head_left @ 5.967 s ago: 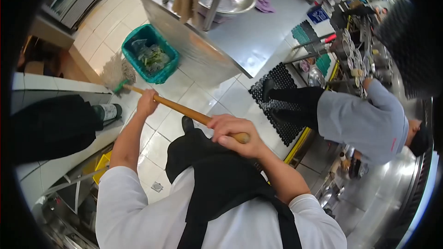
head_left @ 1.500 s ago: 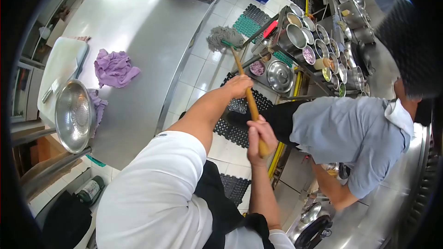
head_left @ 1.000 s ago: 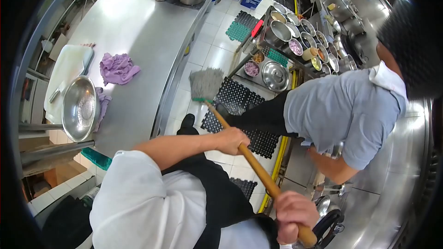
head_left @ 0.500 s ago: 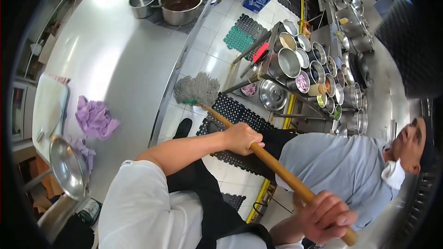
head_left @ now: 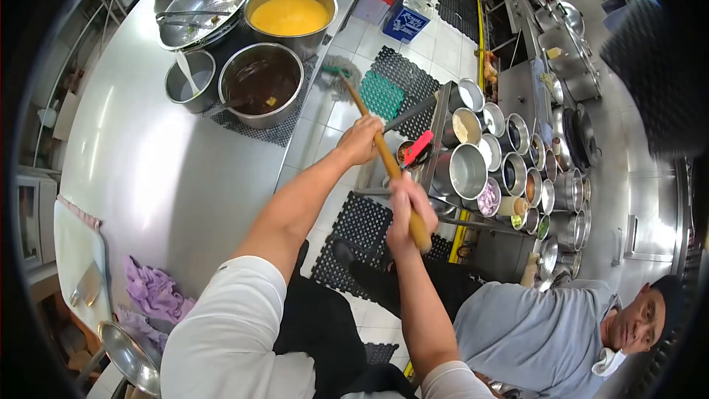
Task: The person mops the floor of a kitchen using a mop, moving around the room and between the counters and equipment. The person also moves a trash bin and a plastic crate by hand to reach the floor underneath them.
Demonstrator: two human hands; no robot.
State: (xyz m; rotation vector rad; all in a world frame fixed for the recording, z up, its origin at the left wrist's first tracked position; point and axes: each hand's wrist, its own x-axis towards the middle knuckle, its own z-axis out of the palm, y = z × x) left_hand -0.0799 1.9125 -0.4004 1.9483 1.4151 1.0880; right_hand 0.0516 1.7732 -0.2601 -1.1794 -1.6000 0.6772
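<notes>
A string mop (head_left: 389, 160) with a wooden handle and a green clamp slants away from me. Its grey head (head_left: 353, 74) rests on the white tile floor between the steel table and the rack of pots, near a green and black rubber mat (head_left: 382, 96). My left hand (head_left: 360, 140) is closed round the middle of the handle. Lower down, close to the handle's end, my right hand (head_left: 411, 210) grips it too. Both arms reach forward.
To the left, a steel table (head_left: 199, 199) holds a pot of yellow liquid (head_left: 292, 15), a pot with dark contents (head_left: 262, 81) and purple cloths (head_left: 155, 292). A rack with several steel containers (head_left: 469, 171) stands to the right. A person in a grey shirt (head_left: 524, 332) is close by at lower right.
The mop head has moved forward along the floor, away from me. Both hands have gone forward with the handle, the right one swinging up and inward. My view has shifted.
</notes>
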